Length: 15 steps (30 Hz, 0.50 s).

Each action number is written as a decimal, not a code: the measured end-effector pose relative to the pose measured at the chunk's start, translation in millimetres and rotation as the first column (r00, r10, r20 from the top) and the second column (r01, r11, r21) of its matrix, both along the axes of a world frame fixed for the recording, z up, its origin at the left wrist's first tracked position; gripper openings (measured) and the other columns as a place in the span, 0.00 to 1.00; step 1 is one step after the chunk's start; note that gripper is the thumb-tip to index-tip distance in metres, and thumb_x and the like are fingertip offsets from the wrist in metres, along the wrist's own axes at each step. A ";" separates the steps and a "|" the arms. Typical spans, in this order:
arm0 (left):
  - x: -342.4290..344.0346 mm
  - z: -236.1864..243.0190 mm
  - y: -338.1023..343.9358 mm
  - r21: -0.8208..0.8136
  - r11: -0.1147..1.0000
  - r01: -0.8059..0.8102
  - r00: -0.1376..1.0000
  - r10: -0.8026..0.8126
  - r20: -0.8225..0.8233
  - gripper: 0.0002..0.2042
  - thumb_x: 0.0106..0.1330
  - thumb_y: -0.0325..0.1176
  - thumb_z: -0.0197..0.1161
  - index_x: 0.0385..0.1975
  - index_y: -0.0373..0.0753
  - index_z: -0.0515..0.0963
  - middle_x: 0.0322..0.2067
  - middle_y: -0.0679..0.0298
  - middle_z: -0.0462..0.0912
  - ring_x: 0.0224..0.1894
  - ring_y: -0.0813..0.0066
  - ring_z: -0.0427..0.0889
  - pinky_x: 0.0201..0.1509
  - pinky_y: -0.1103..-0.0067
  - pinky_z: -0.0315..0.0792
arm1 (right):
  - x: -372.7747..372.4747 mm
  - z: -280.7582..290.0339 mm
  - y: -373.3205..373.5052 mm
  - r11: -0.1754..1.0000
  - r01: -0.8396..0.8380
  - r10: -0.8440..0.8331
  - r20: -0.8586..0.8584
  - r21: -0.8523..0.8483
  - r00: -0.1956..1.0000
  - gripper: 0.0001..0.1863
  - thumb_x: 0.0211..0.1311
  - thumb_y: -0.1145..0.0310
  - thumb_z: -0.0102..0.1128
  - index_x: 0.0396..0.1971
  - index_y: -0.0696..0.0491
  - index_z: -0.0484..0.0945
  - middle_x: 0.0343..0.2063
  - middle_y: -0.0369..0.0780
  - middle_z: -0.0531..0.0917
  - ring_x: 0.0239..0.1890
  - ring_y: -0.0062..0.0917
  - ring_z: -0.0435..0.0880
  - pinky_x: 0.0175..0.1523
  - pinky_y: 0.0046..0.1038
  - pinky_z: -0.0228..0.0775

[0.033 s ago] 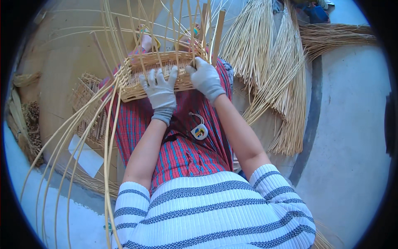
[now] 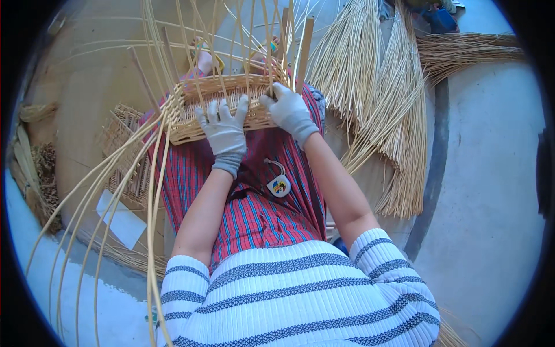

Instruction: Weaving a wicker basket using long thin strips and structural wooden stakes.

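A woven cane basket [image 2: 188,124] lies across the red checked cloth [image 2: 185,185] over my legs, with long loose canes rising from it and trailing down to the left. My left hand [image 2: 224,133], in a pale glove, rests on its near side with fingers spread. At the basket's right end, my gloved right hand [image 2: 291,113] has its fingers bent closed by an upright cane; what they grip is too small to make out. Wooden stakes [image 2: 303,52] stand up from the corners. A small white tag [image 2: 278,185] on a cord lies below the basket.
Large bundles of pale canes [image 2: 352,63] lie at upper right, beside a darker bundle [image 2: 468,52] and a blue object [image 2: 439,20]. A woven piece [image 2: 124,150], a white sheet [image 2: 120,217] and dry plant material [image 2: 40,168] lie on the left.
Both hands and the basket are almost where they were; my forearms and right hand have shifted very slightly.
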<state>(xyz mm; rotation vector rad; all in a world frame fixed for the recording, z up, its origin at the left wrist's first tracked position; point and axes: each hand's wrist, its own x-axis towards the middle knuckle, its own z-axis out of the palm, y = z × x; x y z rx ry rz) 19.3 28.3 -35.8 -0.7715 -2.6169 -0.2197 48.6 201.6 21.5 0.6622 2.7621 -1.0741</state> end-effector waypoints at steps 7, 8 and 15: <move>2.7 24.1 -10.4 -0.055 0.998 0.041 0.987 -0.032 0.157 0.23 0.60 0.38 0.62 0.58 0.61 0.73 0.53 0.61 0.71 0.63 0.58 0.66 0.71 0.45 0.52 | 100.1 15.3 -66.7 0.892 -0.441 0.447 -0.354 0.101 0.822 0.17 0.53 0.61 0.67 0.42 0.51 0.79 0.38 0.43 0.83 0.43 0.40 0.82 0.52 0.40 0.72; 4.4 31.2 -15.1 -0.011 0.996 0.085 0.984 -0.082 0.161 0.25 0.59 0.38 0.65 0.59 0.57 0.73 0.57 0.60 0.70 0.64 0.57 0.65 0.71 0.48 0.53 | 125.3 21.3 -77.9 0.811 -0.573 0.580 -0.030 0.118 0.814 0.13 0.56 0.58 0.65 0.37 0.49 0.80 0.32 0.42 0.81 0.40 0.39 0.81 0.50 0.39 0.70; 30.6 18.3 -122.3 0.742 0.415 -0.526 0.759 -0.163 0.630 0.16 0.63 0.29 0.69 0.50 0.37 0.75 0.40 0.64 0.81 0.46 0.71 0.80 0.53 0.77 0.74 | 196.7 3.4 -53.8 0.840 -0.540 0.529 -0.145 -0.045 0.836 0.10 0.58 0.66 0.64 0.40 0.48 0.82 0.35 0.42 0.84 0.37 0.38 0.83 0.45 0.38 0.73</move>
